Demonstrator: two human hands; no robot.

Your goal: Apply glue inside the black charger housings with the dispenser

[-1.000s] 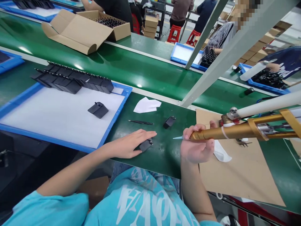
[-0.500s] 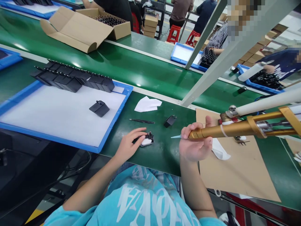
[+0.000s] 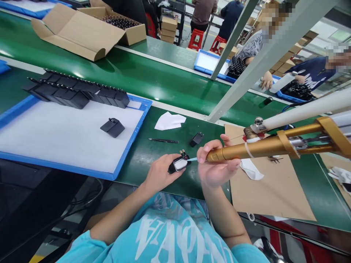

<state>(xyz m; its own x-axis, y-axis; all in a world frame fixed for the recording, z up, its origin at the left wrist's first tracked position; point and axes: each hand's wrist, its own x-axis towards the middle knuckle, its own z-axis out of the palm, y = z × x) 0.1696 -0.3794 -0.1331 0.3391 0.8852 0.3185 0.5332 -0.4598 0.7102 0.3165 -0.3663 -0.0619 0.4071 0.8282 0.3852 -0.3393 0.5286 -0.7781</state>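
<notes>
My left hand (image 3: 161, 172) grips an uncased power adapter (image 3: 180, 164), a black housing with a white inner face and metal pins at its top. Fingers of my right hand (image 3: 216, 164) are wrapped round the front of a gold glue dispenser (image 3: 246, 149). Its pale blue nozzle (image 3: 193, 159) points left, and the tip is at the adapter's right edge; whether it touches I cannot tell. Behind my hands lie a closed black adapter (image 3: 196, 139) with pins up, black tweezers (image 3: 163, 140) and a white paper piece (image 3: 170, 121).
On the left, a blue-rimmed tray (image 3: 120, 166) holds rows of black adapters (image 3: 68, 95) and a single one (image 3: 112, 127). A cardboard sheet (image 3: 279, 193) lies at right. A slanting metal post (image 3: 263, 62) rises behind the dispenser. Co-workers sit beyond the green conveyor (image 3: 161, 84).
My left hand has picked up the adapter from the table and moved it right. My right hand has brought the dispenser left, so the nozzle now meets the adapter's edge in view.
</notes>
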